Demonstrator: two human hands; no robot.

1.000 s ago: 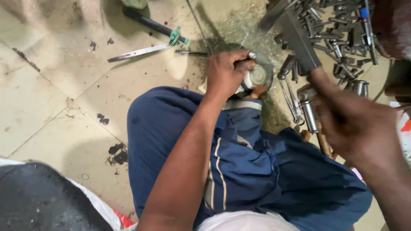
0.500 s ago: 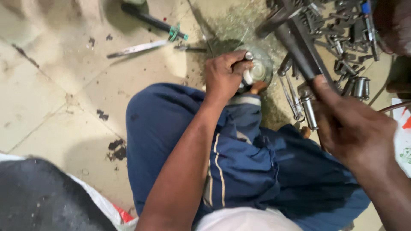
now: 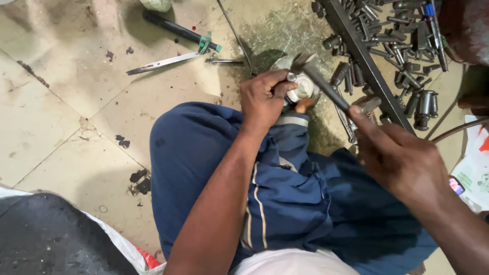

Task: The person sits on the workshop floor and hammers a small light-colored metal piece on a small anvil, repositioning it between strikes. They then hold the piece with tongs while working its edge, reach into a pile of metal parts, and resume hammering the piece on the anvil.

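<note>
My left hand (image 3: 263,97) grips a round metal part (image 3: 304,87) that rests on the floor just past my blue-trousered knee (image 3: 204,153). My right hand (image 3: 402,158) holds the handle of a hammer (image 3: 326,86). The hammer's head sits down on top of the round part, right beside my left fingers. A small orange-brown piece shows under the part, next to my left hand.
A long dark metal bar (image 3: 367,61) crosses the upper right among several sockets and bits (image 3: 402,30). A black-handled tool (image 3: 178,30) and a flat metal blade (image 3: 160,63) lie on the tiled floor at the top. A dark sack (image 3: 46,239) is at lower left.
The hammer has swung down from a raised position onto the round part. My left hand has kept its grip in the same place.
</note>
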